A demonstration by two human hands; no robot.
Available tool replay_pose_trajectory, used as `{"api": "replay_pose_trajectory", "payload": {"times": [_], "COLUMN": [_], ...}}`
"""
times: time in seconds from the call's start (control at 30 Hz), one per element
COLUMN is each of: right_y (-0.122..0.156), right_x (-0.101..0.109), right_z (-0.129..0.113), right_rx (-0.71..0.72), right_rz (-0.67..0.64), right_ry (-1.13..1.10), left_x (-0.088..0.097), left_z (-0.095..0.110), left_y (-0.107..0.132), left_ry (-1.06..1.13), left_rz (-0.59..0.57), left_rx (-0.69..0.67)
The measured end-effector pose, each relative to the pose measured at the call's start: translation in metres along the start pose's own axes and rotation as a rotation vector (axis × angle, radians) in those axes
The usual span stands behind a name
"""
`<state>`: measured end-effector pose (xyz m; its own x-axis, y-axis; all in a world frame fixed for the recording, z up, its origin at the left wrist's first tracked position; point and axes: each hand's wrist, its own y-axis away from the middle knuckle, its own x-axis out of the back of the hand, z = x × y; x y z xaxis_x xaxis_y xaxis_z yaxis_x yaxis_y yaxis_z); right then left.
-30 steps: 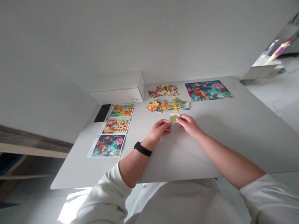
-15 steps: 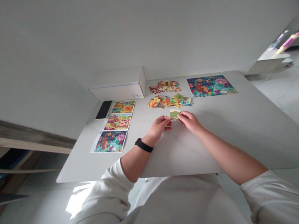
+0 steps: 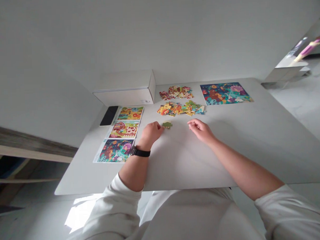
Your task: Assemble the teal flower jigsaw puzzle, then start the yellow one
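Observation:
My left hand (image 3: 150, 132), with a black watch on its wrist, is closed, and its fingertips pinch a small green puzzle piece (image 3: 167, 125) just above the white table (image 3: 255, 137). My right hand (image 3: 201, 129) rests a little to the right, apart from that piece. Its fingers are curled together, and whatever they may hold is hidden. Just beyond both hands lies a pile of loose yellow and green puzzle pieces (image 3: 181, 108). A second pile of reddish pieces (image 3: 176, 92) lies farther back.
A finished blue puzzle (image 3: 224, 93) lies at the back right. Three picture cards (image 3: 123, 130) lie in a column at the left, with a black phone (image 3: 109, 115) beside them. A white box (image 3: 126, 89) stands against the wall.
Both hands were together on one cream and green piece. Now they are apart: my left hand has moved left with a green piece, and my right hand stays roughly where it was.

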<state>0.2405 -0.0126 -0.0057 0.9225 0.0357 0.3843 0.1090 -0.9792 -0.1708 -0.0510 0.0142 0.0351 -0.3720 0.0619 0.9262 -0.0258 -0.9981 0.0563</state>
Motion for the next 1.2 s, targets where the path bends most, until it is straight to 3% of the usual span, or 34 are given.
{"api": "replay_pose_trajectory", "payload": {"times": [0.07, 0.13, 0.2, 0.27, 0.47, 0.83, 1.03, 1.2], "right_y": [0.000, 0.001, 0.001, 0.001, 0.002, 0.003, 0.002, 0.001], "right_x": [0.000, 0.000, -0.001, -0.001, -0.001, -0.004, -0.003, -0.004], "right_z": [0.000, 0.000, 0.000, 0.001, -0.003, -0.006, -0.005, -0.002], "right_rx": [0.015, 0.023, 0.030, 0.038, 0.044, 0.060, 0.104, 0.182], "right_rz": [0.002, 0.007, 0.011, 0.011, 0.005, -0.095, -0.112, -0.075], "right_ry": [0.019, 0.037, 0.056, 0.077, 0.102, 0.167, 0.213, 0.295], "left_x": [-0.001, -0.004, -0.010, -0.016, -0.030, -0.042, -0.038, -0.036], "left_z": [-0.001, 0.001, 0.004, 0.007, 0.012, 0.009, 0.013, 0.023], "left_y": [0.002, 0.003, 0.005, 0.006, 0.011, 0.008, 0.007, 0.012], "left_ry": [-0.057, -0.055, -0.033, -0.022, -0.077, -0.088, 0.101, 0.296], "left_rz": [0.055, 0.118, 0.127, 0.095, 0.056, 0.108, 0.217, 0.104], "left_rx": [-0.086, -0.259, -0.434, -0.514, -0.437, -0.477, -0.559, -0.702]}}
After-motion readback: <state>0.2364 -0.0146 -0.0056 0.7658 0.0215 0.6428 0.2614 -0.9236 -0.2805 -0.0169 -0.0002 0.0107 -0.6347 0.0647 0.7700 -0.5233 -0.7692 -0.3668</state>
